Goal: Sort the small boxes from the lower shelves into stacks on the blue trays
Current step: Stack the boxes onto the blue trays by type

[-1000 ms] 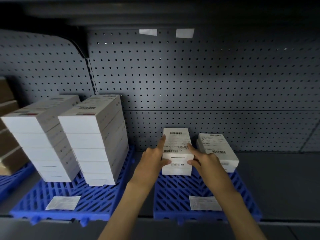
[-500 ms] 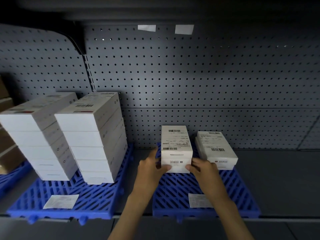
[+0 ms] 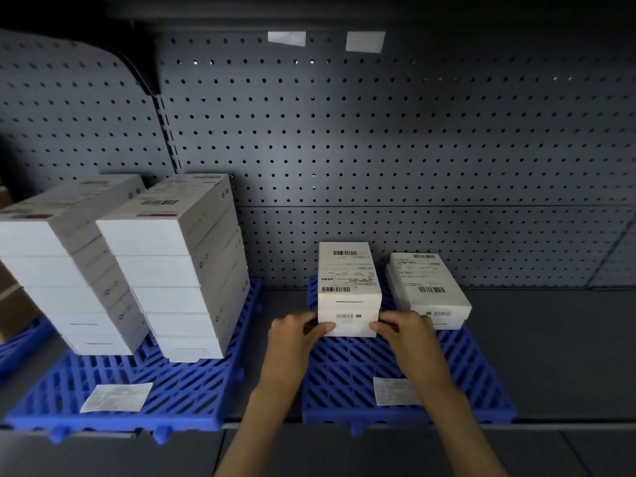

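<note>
A short stack of small white boxes (image 3: 348,287) with barcode labels stands on the right blue tray (image 3: 481,380). My left hand (image 3: 296,335) presses its lower left corner and my right hand (image 3: 406,330) its lower right corner, thumbs on the front face. A second low stack of white boxes (image 3: 428,287) sits just to the right on the same tray. On the left blue tray (image 3: 186,397) stand two tall stacks of larger white boxes, the left stack (image 3: 72,263) and the right stack (image 3: 179,266).
Grey pegboard (image 3: 378,149) backs the shelf. Paper labels lie on the front of the left tray (image 3: 117,396) and the right tray (image 3: 392,390). Brown cartons (image 3: 13,304) stand on another blue tray at the far left. Bare grey shelf (image 3: 557,349) lies right of the right tray.
Both hands slid down from the sides of the top box to the stack's lower front corners. The stack now rests squarely on the tray.
</note>
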